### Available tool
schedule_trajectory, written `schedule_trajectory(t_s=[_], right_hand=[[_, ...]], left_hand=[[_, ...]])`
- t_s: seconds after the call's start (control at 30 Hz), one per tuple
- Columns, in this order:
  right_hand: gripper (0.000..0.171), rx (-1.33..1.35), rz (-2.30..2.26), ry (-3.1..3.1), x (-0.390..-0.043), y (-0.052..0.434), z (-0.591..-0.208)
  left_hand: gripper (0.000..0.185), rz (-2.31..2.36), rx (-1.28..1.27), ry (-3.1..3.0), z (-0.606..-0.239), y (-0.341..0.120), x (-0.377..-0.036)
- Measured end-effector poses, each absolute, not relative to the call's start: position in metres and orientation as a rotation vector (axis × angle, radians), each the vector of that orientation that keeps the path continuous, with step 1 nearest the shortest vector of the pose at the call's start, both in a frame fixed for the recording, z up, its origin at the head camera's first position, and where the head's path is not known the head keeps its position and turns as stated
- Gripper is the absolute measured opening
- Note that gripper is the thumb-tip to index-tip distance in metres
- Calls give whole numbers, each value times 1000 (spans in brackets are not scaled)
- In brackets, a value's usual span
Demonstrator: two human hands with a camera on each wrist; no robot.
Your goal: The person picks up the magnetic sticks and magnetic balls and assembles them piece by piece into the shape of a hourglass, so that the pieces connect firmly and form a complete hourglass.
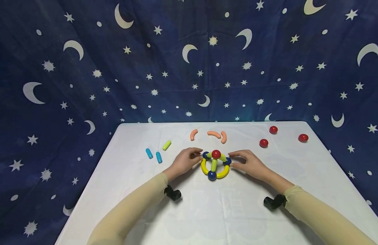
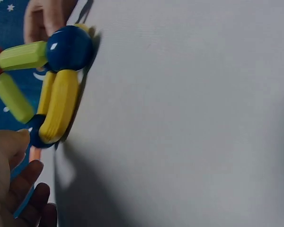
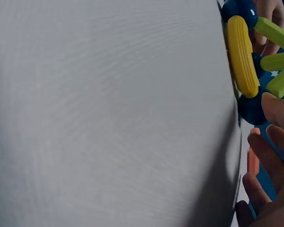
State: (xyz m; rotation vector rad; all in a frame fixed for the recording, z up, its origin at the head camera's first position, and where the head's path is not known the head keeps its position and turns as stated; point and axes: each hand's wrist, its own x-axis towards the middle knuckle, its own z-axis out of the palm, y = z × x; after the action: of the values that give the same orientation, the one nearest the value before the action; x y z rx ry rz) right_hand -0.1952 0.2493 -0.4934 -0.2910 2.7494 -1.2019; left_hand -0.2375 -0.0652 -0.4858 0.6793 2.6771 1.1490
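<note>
A ball-and-stick toy frame stands on the white table. Yellow curved sticks (image 1: 223,172) form its ring, joined by a left blue ball (image 1: 205,155), a right blue ball (image 1: 228,161) and a front blue ball (image 1: 212,175). Green sticks (image 1: 214,165) lean up to a red ball (image 1: 216,154) on top. My left hand (image 1: 183,160) holds the left blue ball at its fingertips, thumb (image 2: 20,137) against it. On the other side, my right hand (image 1: 250,165) holds the right blue ball, its thumb (image 3: 274,106) touching it. Each hand's outer fingers are loosely bent.
Two blue sticks (image 1: 159,157) and a green stick (image 1: 166,145) lie to the left. Behind the frame are three orange curved sticks (image 1: 214,134). Three red balls (image 1: 263,143) sit at the back right. A dark starry cloth (image 1: 164,61) hangs behind the table (image 1: 201,217).
</note>
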Motion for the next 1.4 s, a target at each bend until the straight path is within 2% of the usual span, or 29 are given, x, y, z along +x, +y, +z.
schedule_trajectory(t_s=[0.2, 0.37, 0.73, 1.0, 1.4], right_hand=[[43, -277, -1260, 2710, -196, 251, -498], [41, -288, -1291, 2710, -197, 252, -502], [41, -281, -1360, 2662, -198, 253, -508], [41, -272, -1357, 2658, -199, 253, -509], [41, -268, -1387, 2656, -200, 248, -513]], left_hand=[[36, 1233, 625, 2753, -471, -99, -237], [37, 1249, 537, 2875, -461, -141, -244], [47, 981, 78, 3016, -465, -224, -256], [61, 884, -92, 2917, -467, -232, -257], [56, 767, -178, 2856, -464, -230, -258]])
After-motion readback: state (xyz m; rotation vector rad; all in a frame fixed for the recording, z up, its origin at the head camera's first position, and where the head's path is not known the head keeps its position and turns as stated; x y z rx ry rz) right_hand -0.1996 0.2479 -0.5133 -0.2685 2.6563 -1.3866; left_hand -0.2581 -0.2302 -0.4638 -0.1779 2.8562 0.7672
